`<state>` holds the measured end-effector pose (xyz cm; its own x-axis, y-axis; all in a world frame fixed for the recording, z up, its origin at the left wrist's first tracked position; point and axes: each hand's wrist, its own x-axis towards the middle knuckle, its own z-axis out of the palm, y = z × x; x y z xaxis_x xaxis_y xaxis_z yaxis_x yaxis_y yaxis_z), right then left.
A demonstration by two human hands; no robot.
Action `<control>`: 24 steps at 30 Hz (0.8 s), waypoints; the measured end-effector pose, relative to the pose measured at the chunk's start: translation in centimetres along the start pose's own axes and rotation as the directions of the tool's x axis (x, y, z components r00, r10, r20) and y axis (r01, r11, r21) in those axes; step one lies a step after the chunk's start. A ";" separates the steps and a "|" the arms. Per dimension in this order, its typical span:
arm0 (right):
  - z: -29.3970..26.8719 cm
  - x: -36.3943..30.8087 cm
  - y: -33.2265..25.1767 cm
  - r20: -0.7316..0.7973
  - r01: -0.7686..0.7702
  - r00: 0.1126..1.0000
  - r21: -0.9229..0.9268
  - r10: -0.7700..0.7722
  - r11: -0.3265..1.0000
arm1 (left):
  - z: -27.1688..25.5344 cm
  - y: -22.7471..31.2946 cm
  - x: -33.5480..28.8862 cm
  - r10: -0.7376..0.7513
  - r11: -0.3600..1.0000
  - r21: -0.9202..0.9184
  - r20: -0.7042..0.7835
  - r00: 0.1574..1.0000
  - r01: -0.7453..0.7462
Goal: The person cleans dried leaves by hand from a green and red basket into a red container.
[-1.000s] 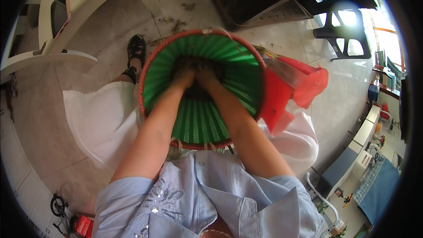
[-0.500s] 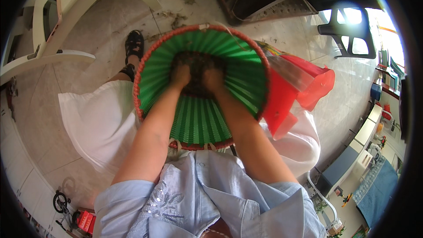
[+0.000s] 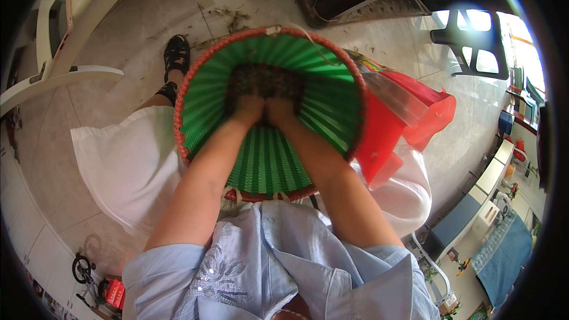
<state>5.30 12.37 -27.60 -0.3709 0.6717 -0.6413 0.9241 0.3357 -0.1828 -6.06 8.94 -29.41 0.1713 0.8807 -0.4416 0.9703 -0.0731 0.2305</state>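
Between my legs stands a deep green woven basket [image 3: 267, 169] with a reddish-brown braided rim. Both my forearms reach down into it. My left hand [image 3: 249, 108] and my right hand [image 3: 280, 109] are close together near the bottom, at the near edge of a dark, speckled mass [image 3: 267, 80]. The mass lies in shadow and I cannot make out its kind. Blur and shade hide my fingers, so whether they grip anything does not show. A thin pale cord hangs over the far rim of the basket.
A red plastic bag [image 3: 394, 118] lies against the basket's right side. Dry plant scraps [image 3: 237, 19] litter the tiled floor beyond it. A cream wooden chair [image 3: 89, 35] stands far left, a dark piece of furniture [image 3: 355, 0] at the far side, and a black stool [image 3: 471, 44] far right.
My hands have drawn closer together and shifted toward the near side of the basket's bottom, exposing more of the dark mass. The basket stays in nearly the same place.
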 end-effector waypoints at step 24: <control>5.1 1.4 5.8 -0.389 -0.108 0.907 0.161 0.164 0.981 | 0.4 -0.5 1.3 -0.319 0.928 -0.255 -0.173 0.932 0.271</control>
<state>10.61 11.85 -33.33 -0.2209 0.9208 -0.3215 0.9615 0.1503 -0.2300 -6.23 9.91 -30.44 -0.1795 0.9249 -0.3350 0.9037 0.2896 0.3153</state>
